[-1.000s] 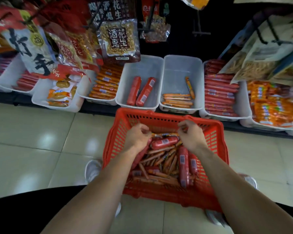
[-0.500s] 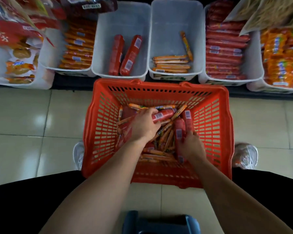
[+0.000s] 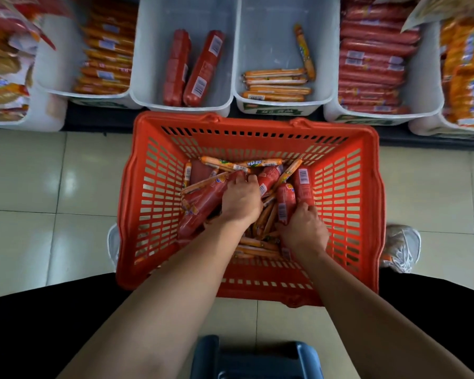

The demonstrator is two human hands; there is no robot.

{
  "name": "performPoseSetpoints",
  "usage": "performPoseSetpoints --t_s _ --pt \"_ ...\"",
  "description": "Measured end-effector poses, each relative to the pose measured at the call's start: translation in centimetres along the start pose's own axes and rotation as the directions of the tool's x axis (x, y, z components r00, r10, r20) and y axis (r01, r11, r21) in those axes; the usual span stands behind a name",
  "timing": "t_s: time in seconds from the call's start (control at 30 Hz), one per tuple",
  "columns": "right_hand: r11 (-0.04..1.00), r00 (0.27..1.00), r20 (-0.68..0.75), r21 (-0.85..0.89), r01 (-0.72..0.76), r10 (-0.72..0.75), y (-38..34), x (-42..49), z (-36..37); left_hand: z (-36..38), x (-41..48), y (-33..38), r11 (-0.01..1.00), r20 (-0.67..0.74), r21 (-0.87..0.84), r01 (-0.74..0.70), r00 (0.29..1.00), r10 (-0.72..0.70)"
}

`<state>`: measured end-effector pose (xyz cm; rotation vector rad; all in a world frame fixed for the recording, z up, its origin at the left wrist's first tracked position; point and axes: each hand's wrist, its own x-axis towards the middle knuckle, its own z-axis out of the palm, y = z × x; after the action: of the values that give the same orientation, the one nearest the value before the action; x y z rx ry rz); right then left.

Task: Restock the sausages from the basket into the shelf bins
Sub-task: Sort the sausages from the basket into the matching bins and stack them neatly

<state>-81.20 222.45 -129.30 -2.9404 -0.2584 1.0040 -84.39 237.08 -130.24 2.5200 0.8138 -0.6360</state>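
Both the left hand (image 3: 241, 199) and right hand (image 3: 303, 231) grip sausages (image 3: 303, 183) in the basket (image 3: 257, 123).

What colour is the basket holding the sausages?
The basket is red-orange, with slotted walls; the head view shows it best.
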Motion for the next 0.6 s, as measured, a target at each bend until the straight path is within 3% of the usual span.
performPoseSetpoints --t_s 0.13,0.37,0.6 --pt "0.995 0.999 -0.011 -0.094 0.040 -0.041 -0.3 -0.4 -0.1 -0.7 -0.2 0.3 0.990 0.116 -0.100 0.096 0.990 -0.084" --pt "0.991 1.000 0.007 0.130 0.007 -0.008 -0.3 -0.6 -0.2 -1.7 -1.4 -1.0 0.873 0.338 -0.394 0.286 0.929 -0.151" --pt "0.903 0.993 0.037 0.421 0.087 -0.113 0.4 -2.2 -3.5 -4.9 -7.8 -4.9 0.772 0.266 -0.578 0.264 0.956 -0.127"
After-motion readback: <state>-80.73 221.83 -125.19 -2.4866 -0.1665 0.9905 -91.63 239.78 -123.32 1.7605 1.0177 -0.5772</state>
